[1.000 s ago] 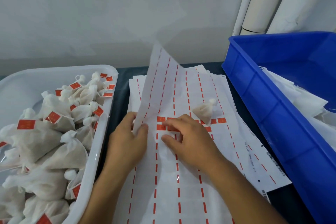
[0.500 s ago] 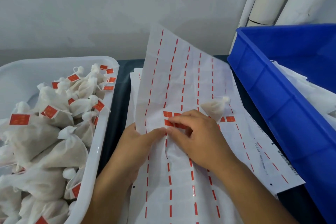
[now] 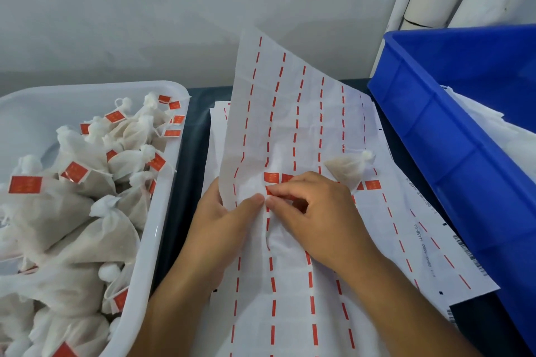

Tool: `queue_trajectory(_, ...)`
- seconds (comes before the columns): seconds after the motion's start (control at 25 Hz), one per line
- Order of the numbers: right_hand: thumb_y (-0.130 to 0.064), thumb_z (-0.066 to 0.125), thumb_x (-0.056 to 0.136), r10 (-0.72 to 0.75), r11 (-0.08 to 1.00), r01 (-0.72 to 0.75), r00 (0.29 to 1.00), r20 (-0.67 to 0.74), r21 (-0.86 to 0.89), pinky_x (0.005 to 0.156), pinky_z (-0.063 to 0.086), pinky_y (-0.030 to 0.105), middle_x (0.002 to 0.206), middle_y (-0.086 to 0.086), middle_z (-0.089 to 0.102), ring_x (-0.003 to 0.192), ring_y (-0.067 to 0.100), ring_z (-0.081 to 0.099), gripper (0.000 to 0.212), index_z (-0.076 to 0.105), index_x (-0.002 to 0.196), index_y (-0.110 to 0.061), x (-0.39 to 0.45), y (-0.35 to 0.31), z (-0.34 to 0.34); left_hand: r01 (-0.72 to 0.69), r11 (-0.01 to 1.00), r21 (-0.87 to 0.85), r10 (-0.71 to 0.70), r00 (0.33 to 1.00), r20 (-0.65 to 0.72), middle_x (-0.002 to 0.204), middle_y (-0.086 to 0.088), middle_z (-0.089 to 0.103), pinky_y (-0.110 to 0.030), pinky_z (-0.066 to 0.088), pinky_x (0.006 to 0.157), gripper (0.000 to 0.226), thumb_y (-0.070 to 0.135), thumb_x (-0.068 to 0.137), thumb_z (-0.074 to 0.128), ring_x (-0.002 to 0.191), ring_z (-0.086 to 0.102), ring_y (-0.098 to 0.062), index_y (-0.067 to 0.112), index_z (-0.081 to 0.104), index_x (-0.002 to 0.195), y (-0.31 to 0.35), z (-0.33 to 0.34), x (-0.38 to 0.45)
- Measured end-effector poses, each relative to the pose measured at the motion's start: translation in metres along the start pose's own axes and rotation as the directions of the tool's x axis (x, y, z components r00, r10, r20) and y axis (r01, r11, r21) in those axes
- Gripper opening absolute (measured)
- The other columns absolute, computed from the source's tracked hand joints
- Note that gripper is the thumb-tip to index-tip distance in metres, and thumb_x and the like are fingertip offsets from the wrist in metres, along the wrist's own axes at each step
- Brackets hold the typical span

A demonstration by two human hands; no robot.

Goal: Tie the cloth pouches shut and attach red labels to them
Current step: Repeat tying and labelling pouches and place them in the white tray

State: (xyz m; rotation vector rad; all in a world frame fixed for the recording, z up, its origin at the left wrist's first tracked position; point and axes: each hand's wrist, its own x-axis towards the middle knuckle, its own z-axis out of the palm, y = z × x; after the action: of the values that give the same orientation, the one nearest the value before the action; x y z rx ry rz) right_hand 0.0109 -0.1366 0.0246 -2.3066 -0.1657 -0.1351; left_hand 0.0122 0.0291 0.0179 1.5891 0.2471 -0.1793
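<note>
Both hands are now meeting at the same spot on the label sheet (image 3: 293,130). A sec ago the left hand (image 3: 229,220) was only holding the lifted sheet edge and the right hand (image 3: 316,217) was lying flatter on it w/ fingers reaching fwd. Now the left thumb is pressing the backing down, fingers curled under the edge, while the right thumb & forefinger are pinching at the corner of a red label (image 3: 269,191), prob. peeling it. Sheet is bowing up more toward the wall.

The tied pouch (image 3: 349,169) is lying on the sheet just beyond the right hand, untouched, no label yet. Finished pouches are piling in the white tray (image 3: 174,182); blue bin (image 3: 452,136) at right. Next step, I'd judge: label comes free, goes on the pouch.
</note>
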Motion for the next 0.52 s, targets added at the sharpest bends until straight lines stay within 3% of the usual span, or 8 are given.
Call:
queue_trajectory(0.12,-0.04,0.073,0.092,0.014,1.0,-0.014,1.0,0.011,0.019,0.086,0.05,0.008,0.11,-0.009,0.074,0.094,0.003,0.065,0.028,0.078,0.117,-0.029,0.0005,-0.0002,-0.0008,-0.122,0.99,0.064,0.119,0.992,0.037,0.1,0.028,0.07,-0.012,0.054,0.056,0.037,0.039,0.086,0.078,0.091,0.071,0.005,0.051,0.057,0.114,-0.0004,0.0034,-0.0005)
queue_trajectory(0.24,-0.039,0.072,0.093,0.026,0.999,-0.027,1.0,0.012,0.018,0.079,0.046,0.002,0.106,-0.01,0.074,0.09,0.003,0.064,0.024,0.079,0.114,-0.028,0.0,0.0008,0.0008,-0.184,0.978,0.101,0.179,0.982,0.052,0.099,0.033,0.067,-0.008,0.052,0.056,0.037,0.033,0.089,0.077,0.092,0.067,0.011,0.051,0.053,0.111,-0.0027,0.0051,0.0)
queue_trajectory(0.4,-0.036,0.069,0.096,0.035,0.998,-0.034,0.999,-0.024,0.048,0.076,0.047,0.004,0.1,-0.011,0.075,0.087,0.002,0.064,0.018,0.079,0.107,-0.026,0.0001,0.0032,0.0013,-0.211,0.969,0.128,0.206,0.977,0.052,0.102,0.043,0.061,-0.008,0.051,0.052,0.047,0.031,0.088,0.079,0.09,0.064,0.018,0.055,0.046,0.112,-0.0023,0.0051,0.0008)
queue_trajectory(0.52,-0.035,0.066,0.098,0.045,0.997,-0.043,0.998,-0.037,0.062,0.075,0.048,0.005,0.096,-0.012,0.073,0.086,0.001,0.063,0.016,0.078,0.103,-0.025,0.0011,0.0041,0.0035,-0.207,0.969,0.137,0.204,0.978,0.035,0.104,0.04,0.062,-0.008,0.051,0.052,0.048,0.032,0.087,0.079,0.092,0.064,0.016,0.057,0.047,0.112,-0.0034,0.0028,0.0015)
